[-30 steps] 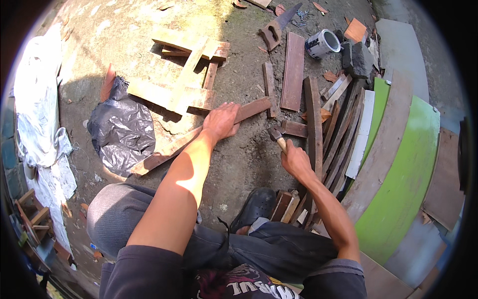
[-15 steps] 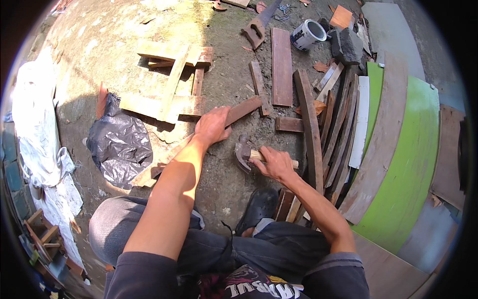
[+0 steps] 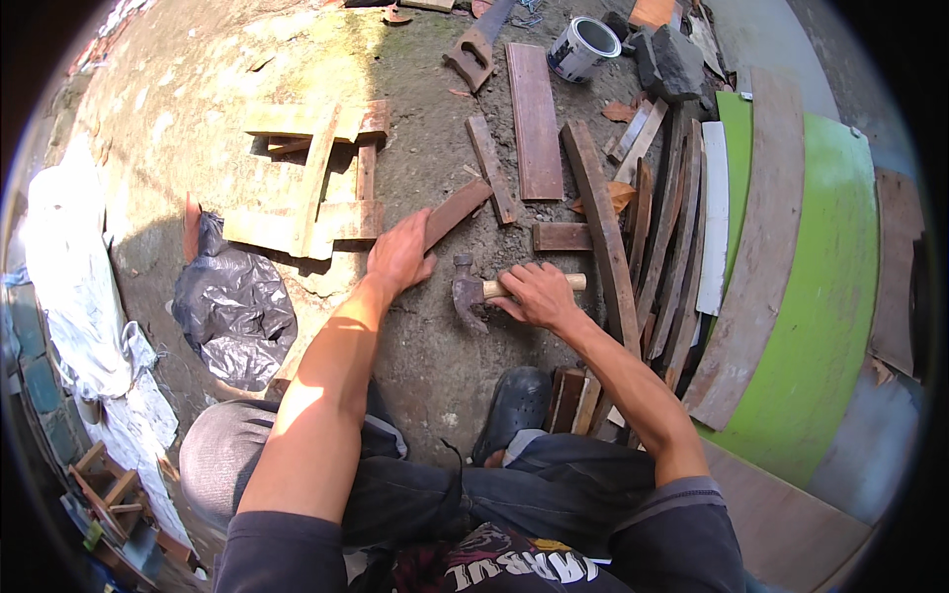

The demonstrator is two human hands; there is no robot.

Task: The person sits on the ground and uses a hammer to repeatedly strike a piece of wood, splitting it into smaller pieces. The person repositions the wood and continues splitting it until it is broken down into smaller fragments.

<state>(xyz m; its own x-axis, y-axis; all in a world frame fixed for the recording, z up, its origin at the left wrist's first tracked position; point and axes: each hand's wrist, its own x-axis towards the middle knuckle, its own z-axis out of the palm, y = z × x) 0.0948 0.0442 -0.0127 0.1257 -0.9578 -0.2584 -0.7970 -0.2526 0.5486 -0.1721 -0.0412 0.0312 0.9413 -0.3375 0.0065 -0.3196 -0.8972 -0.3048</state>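
Observation:
My left hand (image 3: 400, 254) is closed around a narrow wooden plank (image 3: 458, 214) lying slantwise on the ground. The plank's upper end reaches toward a short wood strip (image 3: 491, 170); my forearm covers much of its lower part. In my right hand (image 3: 540, 296) is a claw hammer (image 3: 468, 293) with a pale wooden handle, gripped partway along it. The hammer's rusty head points left, low over the ground between my hands. Up and left of my left hand sits a frame of nailed wood pieces (image 3: 314, 178).
A black plastic bag (image 3: 237, 306) lies left of my forearm. Several timber strips (image 3: 605, 232), a short block (image 3: 561, 236) and green panels (image 3: 825, 296) crowd the right. Farther off are a handsaw (image 3: 473, 59), a wide board (image 3: 535, 124), a paint can (image 3: 584, 49) and a grey stone (image 3: 669, 62).
The whole view has shifted, so the scene sits farther left. The hammer has turned slightly, its handle now more level. My left hand has slid a little down along the plank.

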